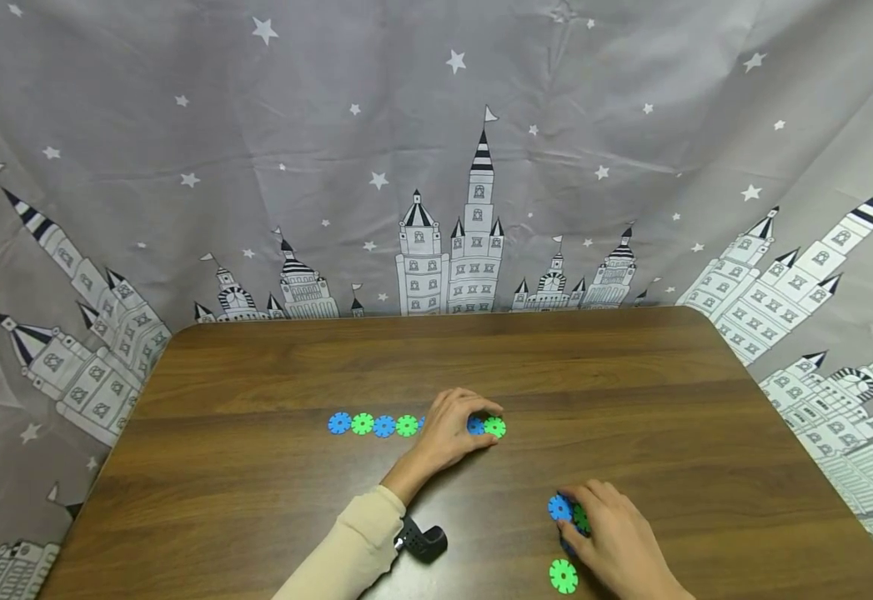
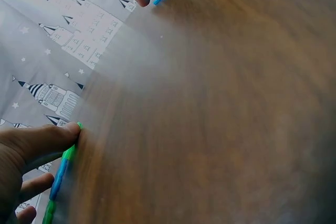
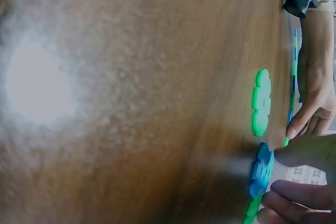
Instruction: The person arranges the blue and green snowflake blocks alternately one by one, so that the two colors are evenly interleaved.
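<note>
A row of alternating blue and green notched plastic discs lies on the table, with a blue disc point(image 1: 339, 422) at its left end. My left hand point(image 1: 447, 429) is over the row and hides part of it. Its thumb and forefinger grip the rim of the green disc point(image 1: 494, 427) at the right end. Nearer the front right, my right hand point(image 1: 616, 533) pinches a blue disc point(image 1: 559, 507) between thumb and forefinger. Another green disc point(image 1: 581, 518) is partly covered by that hand. A separate green disc point(image 1: 563, 576) lies flat just in front, also in the right wrist view.
The brown wooden table point(image 1: 256, 500) reaches back to a grey curtain point(image 1: 316, 108) printed with castles and stars. A black device point(image 1: 424, 542) is strapped at the left wrist, below the beige sleeve point(image 1: 353, 542).
</note>
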Motion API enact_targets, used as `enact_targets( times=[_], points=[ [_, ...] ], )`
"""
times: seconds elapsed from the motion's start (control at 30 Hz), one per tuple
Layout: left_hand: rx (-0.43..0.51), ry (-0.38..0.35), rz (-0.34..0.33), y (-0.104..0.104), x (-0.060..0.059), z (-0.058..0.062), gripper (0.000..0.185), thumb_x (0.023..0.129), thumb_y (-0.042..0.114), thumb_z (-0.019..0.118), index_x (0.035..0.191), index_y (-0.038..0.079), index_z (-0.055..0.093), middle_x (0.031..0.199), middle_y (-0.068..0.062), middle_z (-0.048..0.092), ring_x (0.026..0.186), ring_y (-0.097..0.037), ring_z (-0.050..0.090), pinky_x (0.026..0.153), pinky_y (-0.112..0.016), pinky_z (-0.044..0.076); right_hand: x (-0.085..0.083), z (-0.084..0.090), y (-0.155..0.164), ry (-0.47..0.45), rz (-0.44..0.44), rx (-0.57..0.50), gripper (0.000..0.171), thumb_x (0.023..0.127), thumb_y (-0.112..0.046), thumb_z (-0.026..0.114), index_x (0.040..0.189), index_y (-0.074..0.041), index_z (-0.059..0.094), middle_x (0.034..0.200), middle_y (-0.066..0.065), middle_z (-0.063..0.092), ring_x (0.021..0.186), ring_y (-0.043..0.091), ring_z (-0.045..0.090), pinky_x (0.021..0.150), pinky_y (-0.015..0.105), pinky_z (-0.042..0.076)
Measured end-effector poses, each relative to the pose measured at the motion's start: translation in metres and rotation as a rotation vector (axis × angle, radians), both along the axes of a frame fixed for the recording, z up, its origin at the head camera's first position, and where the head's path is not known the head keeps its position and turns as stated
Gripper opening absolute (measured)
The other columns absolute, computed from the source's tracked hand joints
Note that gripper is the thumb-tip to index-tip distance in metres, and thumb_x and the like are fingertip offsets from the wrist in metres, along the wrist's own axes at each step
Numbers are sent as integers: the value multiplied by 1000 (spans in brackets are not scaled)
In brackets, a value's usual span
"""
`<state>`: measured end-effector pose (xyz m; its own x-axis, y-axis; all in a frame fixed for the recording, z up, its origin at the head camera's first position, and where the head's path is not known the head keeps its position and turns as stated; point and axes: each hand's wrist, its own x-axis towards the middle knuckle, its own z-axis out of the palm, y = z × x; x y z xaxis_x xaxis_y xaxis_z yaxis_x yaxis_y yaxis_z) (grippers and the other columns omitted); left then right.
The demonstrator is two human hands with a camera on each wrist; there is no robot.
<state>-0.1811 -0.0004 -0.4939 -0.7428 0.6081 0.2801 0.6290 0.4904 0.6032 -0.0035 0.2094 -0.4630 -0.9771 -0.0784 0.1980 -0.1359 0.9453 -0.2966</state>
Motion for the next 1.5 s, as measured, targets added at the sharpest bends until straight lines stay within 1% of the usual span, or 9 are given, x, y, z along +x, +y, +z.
enact_targets(
  times=[0.23, 0.47, 0.53, 0.67, 0.77, 0.97, 1.1, 1.3, 1.5],
  points=[
    [6, 1, -19, -4, -3, 1, 40, 75, 29, 86, 111, 19, 74, 109, 4, 70, 108, -17, 57, 107, -44, 33, -3, 1, -9, -3, -14, -3, 35, 72, -18, 85, 102, -6, 72, 98, -1, 65, 90, 17, 62, 77, 40, 54],
    [4, -6, -33, -9, -5, 1, 39, 75, 29, 86, 112, 20, 74, 110, 3, 70, 109, -18, 57, 108, -44, 32, -9, 5, -17, -109, -61, -67, 30, 71, -15, 82, 100, -11, 73, 96, -5, 63, 90, 12, 58, 77, 36, 53],
    [-2, -9, -35, -9, -5, 1, 40, 75, 30, 86, 112, 20, 74, 110, 4, 70, 109, -18, 57, 108, -44, 32, -9, 4, -17, -98, -43, -70, 30, 70, -14, 82, 99, -13, 73, 95, -8, 61, 88, 9, 57, 75, 34, 53],
    [-8, -20, -29, -8, -4, 1, 39, 75, 29, 85, 112, 20, 74, 110, 3, 70, 109, -18, 56, 108, -45, 32, -7, 2, -13, -68, 35, -94, 30, 72, -11, 80, 100, -13, 71, 93, -12, 54, 78, 3, 52, 67, 26, 51],
    [-4, -28, -25, -7, -3, 1, 39, 76, 29, 85, 112, 20, 74, 110, 3, 70, 110, -18, 56, 109, -46, 31, -6, 1, -11, -48, 105, -115, 29, 75, -7, 78, 103, -10, 70, 96, -10, 53, 74, 1, 49, 63, 21, 48],
    [7, -26, -21, -5, -2, 1, 39, 75, 28, 86, 111, 19, 74, 109, 4, 70, 109, -18, 57, 109, -47, 31, -8, -1, -5, 34, 213, -93, 33, 75, -3, 77, 107, -3, 71, 101, -5, 57, 77, 2, 54, 62, 20, 50],
    [8, -21, -16, -4, -2, 1, 39, 75, 29, 86, 111, 20, 75, 109, 4, 71, 109, -18, 57, 109, -47, 31, -9, 1, -4, 15, 226, -77, 33, 75, -5, 77, 107, -3, 71, 101, -5, 57, 77, 3, 55, 62, 21, 50],
    [9, -11, -15, -4, -1, 2, 39, 74, 29, 86, 110, 20, 75, 108, 4, 70, 109, -18, 57, 108, -46, 31, -12, 4, -6, -34, 225, -79, 29, 76, -6, 77, 105, -2, 70, 98, -4, 56, 75, 1, 51, 61, 20, 49],
    [17, -21, -14, -4, -1, 4, 38, 74, 29, 86, 110, 19, 75, 108, 3, 70, 109, -18, 57, 108, -47, 31, -14, 4, -9, -6, 219, -84, 28, 74, -6, 77, 101, -3, 70, 95, -7, 55, 73, 0, 48, 61, 20, 48]
  ],
)
